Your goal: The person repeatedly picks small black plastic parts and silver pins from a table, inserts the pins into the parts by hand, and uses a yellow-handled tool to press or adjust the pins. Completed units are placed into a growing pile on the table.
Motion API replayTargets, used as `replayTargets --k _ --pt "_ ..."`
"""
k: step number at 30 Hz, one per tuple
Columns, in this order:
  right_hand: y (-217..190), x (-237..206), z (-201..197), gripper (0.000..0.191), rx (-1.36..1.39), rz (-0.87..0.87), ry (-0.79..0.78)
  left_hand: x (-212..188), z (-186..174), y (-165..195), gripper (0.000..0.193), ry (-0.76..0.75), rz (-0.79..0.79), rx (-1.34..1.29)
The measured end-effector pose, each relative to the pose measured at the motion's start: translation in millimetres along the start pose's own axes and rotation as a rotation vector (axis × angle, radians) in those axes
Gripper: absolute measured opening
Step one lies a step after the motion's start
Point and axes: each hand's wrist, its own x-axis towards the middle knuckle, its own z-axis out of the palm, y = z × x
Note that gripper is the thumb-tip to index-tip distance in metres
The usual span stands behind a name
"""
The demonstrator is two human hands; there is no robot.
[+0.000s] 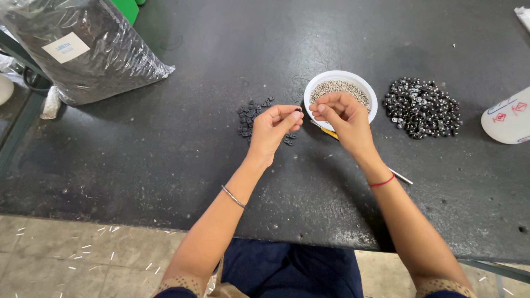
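Near the table's (165, 165) middle, left hand (273, 129) pinches a small black part (298, 110); right hand (342, 118) pinches something tiny over the white bowl (371, 94), apparently mid-assembly; joining them needs fine alignment.

Two bare hands working over a dark table.
Left hand (273, 128) pinches a small black part (298, 110); right hand (343, 117) hovers over a white bowl (369, 92) of screws.

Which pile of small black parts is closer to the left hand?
The small matte pile just beyond the left hand; the bigger shiny heap lies right of the white bowl.
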Motion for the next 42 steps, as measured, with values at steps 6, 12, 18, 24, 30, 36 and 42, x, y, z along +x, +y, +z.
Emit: replayTargets --k 6,12,18,24,30,36,42 --pt "-2 -3 6 0.008 0.01 -0.004 -0.004 1 -1 -1 0.021 0.0 -0.057 -0.054" --pt "6 -8 7 0.007 -0.105 0.0 0.024 2 -5 -4 0.019 -0.094 -0.134 -0.156" --pt "9 -8 12 0.01 -0.1 -0.084 0.034 2 -7 -8 0.017 -0.101 -0.17 -0.148" --pt "7 -9 12 0.009 -0.126 -0.069 0.041 1 -5 -8 0.017 -0.112 -0.144 -0.131" --pt "7 -8 11 0.011 -0.117 -0.058 0.016 2 -7 -7 0.015 -0.123 -0.043 -0.007" --pt "9 -7 6 0.014 -0.031 0.036 -0.073 4 -11 -8 0.008 -0.167 -0.007 0.08" --pt "17 -7 0 0.01 -0.144 -0.02 -0.095 5 -10 -13 0.008 -0.172 -0.007 0.086"
